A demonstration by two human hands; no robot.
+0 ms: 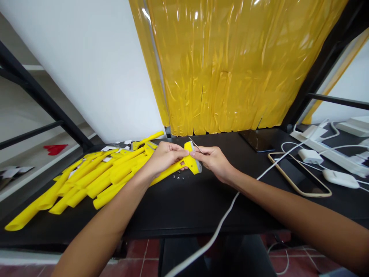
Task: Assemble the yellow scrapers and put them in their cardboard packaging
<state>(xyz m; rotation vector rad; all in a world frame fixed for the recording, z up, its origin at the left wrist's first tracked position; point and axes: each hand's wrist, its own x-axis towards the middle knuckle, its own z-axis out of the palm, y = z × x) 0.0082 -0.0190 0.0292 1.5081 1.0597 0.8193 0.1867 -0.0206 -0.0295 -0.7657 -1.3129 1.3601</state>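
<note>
Above the black table, my left hand (165,156) is closed on a yellow scraper (188,164) near its head, with the long handle slanting down to the left. A grey strip runs along the outer edge of that head. My right hand (216,159) pinches at the head from the other side, thumb and fingertips against it. A thin metal rod (195,144) sticks up from between its fingers; its other end is hidden. Below the scraper lie several small metal parts (178,178), like screws or nuts. Left of my hands is a pile of similar yellow scrapers (115,173).
A white cable (225,217) crosses the table under my right forearm. To the right lie a phone in a pale case (300,175), a dark tablet-like slab (256,140), and white power strips (337,152) with chargers. Yellow plastic strips (225,77) hang behind the table.
</note>
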